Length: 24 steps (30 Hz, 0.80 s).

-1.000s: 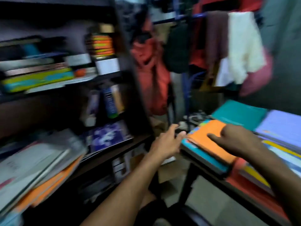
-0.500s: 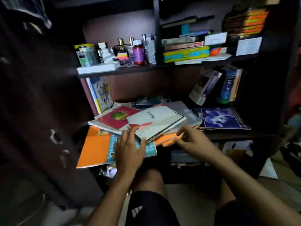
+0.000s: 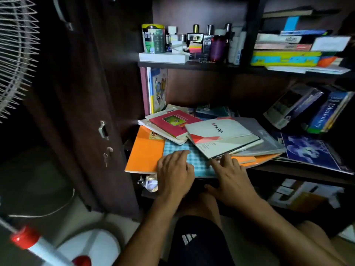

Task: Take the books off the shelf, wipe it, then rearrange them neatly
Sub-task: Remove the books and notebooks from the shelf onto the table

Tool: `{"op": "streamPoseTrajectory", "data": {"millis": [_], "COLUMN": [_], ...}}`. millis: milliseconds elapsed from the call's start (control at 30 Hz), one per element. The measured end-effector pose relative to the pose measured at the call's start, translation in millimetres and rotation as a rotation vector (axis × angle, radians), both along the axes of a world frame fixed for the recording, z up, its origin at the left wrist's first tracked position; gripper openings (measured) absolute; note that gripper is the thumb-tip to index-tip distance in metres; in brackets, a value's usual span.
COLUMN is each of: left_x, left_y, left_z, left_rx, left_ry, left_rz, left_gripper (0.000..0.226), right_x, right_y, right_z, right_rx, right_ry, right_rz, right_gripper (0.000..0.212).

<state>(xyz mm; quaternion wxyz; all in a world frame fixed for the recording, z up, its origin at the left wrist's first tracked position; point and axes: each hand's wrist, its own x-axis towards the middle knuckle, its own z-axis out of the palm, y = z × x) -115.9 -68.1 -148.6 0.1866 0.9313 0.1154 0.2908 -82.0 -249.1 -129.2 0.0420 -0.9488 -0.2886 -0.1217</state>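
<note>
Your left hand (image 3: 175, 170) lies flat, fingers released, on the checked book (image 3: 189, 154) at the shelf's (image 3: 299, 172) front edge; your right hand's (image 3: 232, 174) fingers touch the white book (image 3: 221, 137) above it, grasping nothing. Pull the bottom books and the loose pile may slide off.

Mid-frame: left hand (image 3: 175, 172) flat on teal checked book (image 3: 187, 153), right hand (image 3: 231, 178) fingertips at white book (image 3: 221, 136) edge. Messy stack overhangs shelf (image 3: 307, 172). Orange book (image 3: 145, 151) left, fan (image 3: 17, 54) upper left.
</note>
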Motion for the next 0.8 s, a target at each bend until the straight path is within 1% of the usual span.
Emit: {"op": "streamPoseTrajectory", "data": {"millis": [67, 133, 200, 233, 267, 333, 367, 433, 533, 567, 667, 733, 800], "left_x": [-1.5, -6.9, -14.4, -17.1, -17.5, -13.7, -13.2, -13.2, -15.9, -15.3, -12.8, -16.5, -29.4], "left_y": [20.5, 51.6, 79.6, 88.6, 91.6, 86.7, 81.0, 70.5, 67.5, 69.4, 76.4, 79.4, 81.0], "left_z": [2.0, 0.2, -2.0, -2.0, -2.4, -2.2, -1.5, -1.5, 4.3, 4.0, -1.0, 1.9, 9.9], "left_rx": [-0.028, -0.081, -0.267, -0.383, -0.500, -0.704, -0.759, -0.863, -1.301, -1.362, -1.308, -1.297, -1.317], "left_ry": [0.071, 0.169, 0.245, 0.246, 0.206, 0.076, 0.039, 0.011, -0.019, 0.000, 0.059, 0.075, 0.101], "left_rz": [0.157, 0.326, 0.393, 0.375, 0.342, 0.251, 0.216, 0.173, 0.083, 0.051, 0.019, 0.019, 0.004], "left_gripper": [0.052, 0.058, 0.069, 0.072, 0.071, 0.059, 0.053, 0.048, 0.039, 0.038, 0.040, 0.034, 0.024], "right_x": [0.9, 5.5, 8.1, 8.8, 9.0, 8.2, 7.0, 4.0, 0.9, 0.2, -3.5, -5.1, -5.8], "right_y": [4.7, 8.6, 12.4, 14.7, 16.4, 19.5, 20.8, 22.3, 23.8, 23.7, 28.5, 32.5, 34.2], "right_z": [-6.1, -11.5, -17.9, -20.4, -21.9, -23.4, -23.8, -23.3, -22.2, -21.5, -17.9, -15.3, -12.0], "right_rx": [0.012, 0.019, 0.035, 0.060, 0.089, 0.154, 0.184, 0.210, 0.190, 0.167, 0.094, 0.092, 0.094], "right_ry": [-0.096, -0.207, -0.224, -0.215, -0.201, -0.167, -0.148, -0.115, -0.111, -0.118, -0.170, -0.202, -0.200], "right_rz": [0.006, 0.028, 0.060, 0.074, 0.084, 0.115, 0.136, 0.162, 0.159, 0.164, 0.214, 0.263, 0.341], "right_gripper": [0.059, 0.054, 0.054, 0.056, 0.057, 0.053, 0.049, 0.047, 0.056, 0.058, 0.061, 0.058, 0.049]}}
